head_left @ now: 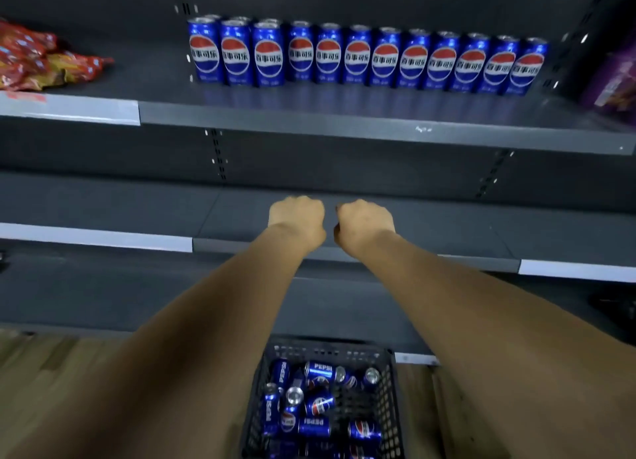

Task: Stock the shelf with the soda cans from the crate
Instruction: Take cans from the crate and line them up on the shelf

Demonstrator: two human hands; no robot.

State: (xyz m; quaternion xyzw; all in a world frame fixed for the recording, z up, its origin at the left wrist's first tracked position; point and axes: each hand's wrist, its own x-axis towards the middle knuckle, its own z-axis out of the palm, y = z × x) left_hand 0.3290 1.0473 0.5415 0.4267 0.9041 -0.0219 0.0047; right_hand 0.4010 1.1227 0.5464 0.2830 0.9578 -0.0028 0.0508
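At the far left of the upper shelf (344,123), crinkled red and yellow snack bags (38,59) lay in a heap. The frame edge cut them off, and their print was too blurred to read. A pale price strip (72,109) covered the shelf's front lip below them. To the right, a row of soda cans (358,59) stood upright on the dark grey metal. They were slim, glossy blue cylinders bearing the red, white and blue Pepsi globe with Chinese characters. At the row's left end, more cans stood behind the first three. Purple packages (616,76) at the far right were blurred and cropped.

Lower down, over the middle shelf (120,204), the left hand (296,217) and right hand (364,221) hung side by side with a narrow gap between them, backs to the camera. Each grip was closed into a fist, fingers curled under and out of sight, with nothing showing in either.

At the bottom, between the forearms, a black plastic lattice crate (392,407) stood on a wood-patterned floor (51,355). Loose cans (320,403) lay jumbled inside, "PEPSI" legible on several. The frame cut off the crate's near end.
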